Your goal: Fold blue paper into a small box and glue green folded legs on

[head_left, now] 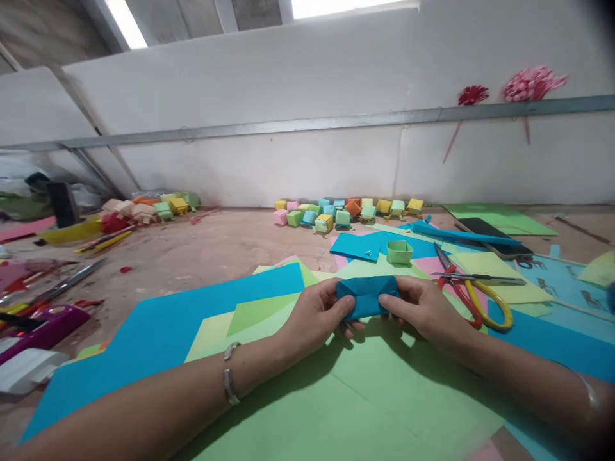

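A small piece of folded blue paper (367, 296) is held up between both hands over a sheet of light green paper (384, 390). My left hand (323, 308) pinches its left end, the thumb pressed on the front face. At the right end my right hand (423, 308) grips it the same way. Most of the other fingers are hidden behind the paper. Just beyond it stands a small open-topped green paper box (400, 252). Scissors with red and yellow handles (480, 294) lie open to the right of my right hand.
Several coloured folded paper cubes (343, 219) line the wall, with another cluster of cubes (179, 206) at left. Blue paper sheets (158, 320) spread leftward. A phone (490, 234) lies at right. A purple glue gun (52, 326) sits at far left. Paper flowers (533, 84) hang above.
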Tool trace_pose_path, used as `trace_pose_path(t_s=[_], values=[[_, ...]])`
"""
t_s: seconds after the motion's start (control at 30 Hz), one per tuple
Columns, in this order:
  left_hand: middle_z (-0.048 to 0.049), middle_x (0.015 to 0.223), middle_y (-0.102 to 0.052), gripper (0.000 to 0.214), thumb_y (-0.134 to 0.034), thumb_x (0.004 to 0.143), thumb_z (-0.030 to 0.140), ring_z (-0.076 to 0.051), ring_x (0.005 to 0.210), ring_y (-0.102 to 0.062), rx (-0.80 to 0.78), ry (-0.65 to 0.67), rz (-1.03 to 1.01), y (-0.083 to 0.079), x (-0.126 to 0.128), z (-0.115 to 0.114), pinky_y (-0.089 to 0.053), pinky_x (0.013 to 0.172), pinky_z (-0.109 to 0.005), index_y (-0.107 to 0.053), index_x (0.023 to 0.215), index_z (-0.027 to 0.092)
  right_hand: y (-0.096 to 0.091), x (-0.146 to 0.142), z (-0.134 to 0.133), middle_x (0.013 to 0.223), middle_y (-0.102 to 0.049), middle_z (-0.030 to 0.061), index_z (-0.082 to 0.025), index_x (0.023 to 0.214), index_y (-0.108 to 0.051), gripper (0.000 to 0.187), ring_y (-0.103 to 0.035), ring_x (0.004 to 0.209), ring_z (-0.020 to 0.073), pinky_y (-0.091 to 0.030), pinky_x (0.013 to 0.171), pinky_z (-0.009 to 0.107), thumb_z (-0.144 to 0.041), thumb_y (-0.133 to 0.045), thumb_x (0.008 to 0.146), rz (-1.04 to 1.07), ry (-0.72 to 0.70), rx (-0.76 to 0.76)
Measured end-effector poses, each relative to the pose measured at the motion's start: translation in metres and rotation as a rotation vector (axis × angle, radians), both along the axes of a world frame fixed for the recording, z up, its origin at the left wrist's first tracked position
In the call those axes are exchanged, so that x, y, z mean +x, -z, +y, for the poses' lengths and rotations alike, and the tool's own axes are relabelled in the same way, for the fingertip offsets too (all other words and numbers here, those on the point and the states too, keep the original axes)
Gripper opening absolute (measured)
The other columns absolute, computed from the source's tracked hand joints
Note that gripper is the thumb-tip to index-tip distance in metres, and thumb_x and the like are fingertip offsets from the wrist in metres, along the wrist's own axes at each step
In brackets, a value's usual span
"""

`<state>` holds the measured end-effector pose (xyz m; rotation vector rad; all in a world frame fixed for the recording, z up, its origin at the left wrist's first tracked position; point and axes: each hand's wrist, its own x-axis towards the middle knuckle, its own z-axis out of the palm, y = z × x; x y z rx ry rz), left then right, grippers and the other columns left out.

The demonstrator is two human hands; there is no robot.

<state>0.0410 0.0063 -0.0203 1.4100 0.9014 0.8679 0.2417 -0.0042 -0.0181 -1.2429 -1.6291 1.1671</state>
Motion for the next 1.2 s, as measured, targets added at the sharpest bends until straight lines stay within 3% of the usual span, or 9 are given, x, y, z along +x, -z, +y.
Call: trace_pose_path(t_s=[0.2, 0.37, 0.53, 0.77, 0.93, 1.03, 1.2], values=[[-0.0043, 0.071, -0.068, 0.032, -0.069, 0.079, 0.038, -0.019, 0.061, -0.071, -0.03, 0.019, -0.053, -0.001, 0.0, -0.002, -0.056, 0.049, -0.024, -0.058, 0.095, 0.013, -0.001, -0.002, -0.003, 0.058, -0.06, -0.0027, -0.018, 0.087, -0.064, 0.018, -0.053, 0.049, 0.0089, -0.036, 0.044, 0.019, -0.032, -0.067, 0.077, 0.14, 0.014, -0.095], [-0.0032, 0.068, -0.07, 0.029, -0.069, 0.08, 0.034, -0.018, 0.061, -0.071, -0.086, 0.048, -0.151, -0.004, -0.001, -0.003, -0.055, 0.051, -0.024, -0.058, 0.099, 0.014, 0.004, -0.003, 0.001, 0.064, -0.063, -0.0015, -0.018, 0.087, -0.068, 0.023, -0.055, 0.047, 0.0082, -0.038, 0.042, 0.019, -0.028, -0.074, 0.067, 0.329, 0.067, -0.214], [-0.0059, 0.064, -0.072, 0.022, -0.068, 0.081, 0.029, -0.017, 0.057, -0.071, -0.141, 0.039, -0.213, 0.0, -0.002, 0.0, -0.055, 0.052, -0.023, -0.061, 0.096, 0.014, 0.003, 0.0, 0.005, 0.054, -0.063, 0.0003, -0.016, 0.093, -0.072, 0.031, -0.055, 0.043, 0.0092, -0.035, 0.038, 0.017, -0.029, -0.073, 0.066, 0.382, 0.084, -0.287], [-0.0077, 0.065, -0.073, 0.016, -0.059, 0.073, 0.01, -0.018, 0.063, -0.072, -0.236, -0.067, -0.273, 0.002, -0.001, 0.004, -0.056, 0.056, -0.023, -0.068, 0.086, 0.011, -0.001, 0.003, 0.008, 0.047, -0.064, 0.0043, -0.015, 0.08, -0.072, 0.021, -0.055, 0.042, 0.0106, -0.04, 0.04, 0.017, -0.027, -0.068, 0.063, 0.421, 0.066, -0.267], [-0.0093, 0.07, -0.072, 0.016, -0.062, 0.066, 0.014, -0.024, 0.07, -0.073, -0.263, -0.015, -0.333, -0.003, -0.002, 0.002, -0.058, 0.063, -0.029, -0.068, 0.08, 0.009, -0.001, 0.002, 0.009, 0.053, -0.064, 0.0026, -0.016, 0.069, -0.07, 0.011, -0.059, 0.05, 0.0113, -0.043, 0.044, 0.017, -0.023, -0.068, 0.06, 0.423, 0.087, -0.241], [-0.0073, 0.074, -0.072, 0.015, -0.068, 0.07, 0.023, -0.022, 0.072, -0.072, -0.196, -0.048, -0.27, -0.004, -0.002, 0.001, -0.058, 0.062, -0.029, -0.067, 0.08, 0.011, -0.003, 0.002, 0.007, 0.058, -0.065, 0.0034, -0.016, 0.07, -0.07, 0.011, -0.061, 0.054, 0.0134, -0.046, 0.048, 0.022, -0.021, -0.063, 0.064, 0.369, 0.07, -0.214], [-0.0039, 0.066, -0.071, 0.008, -0.069, 0.073, 0.017, -0.014, 0.055, -0.066, -0.016, -0.15, -0.019, -0.003, 0.0, 0.0, -0.055, 0.055, -0.024, -0.064, 0.079, 0.014, -0.002, 0.006, 0.003, 0.074, -0.067, 0.005, -0.017, 0.077, -0.068, 0.014, -0.064, 0.067, 0.017, -0.052, 0.064, 0.03, -0.029, -0.06, 0.078, 0.2, 0.021, -0.035]])
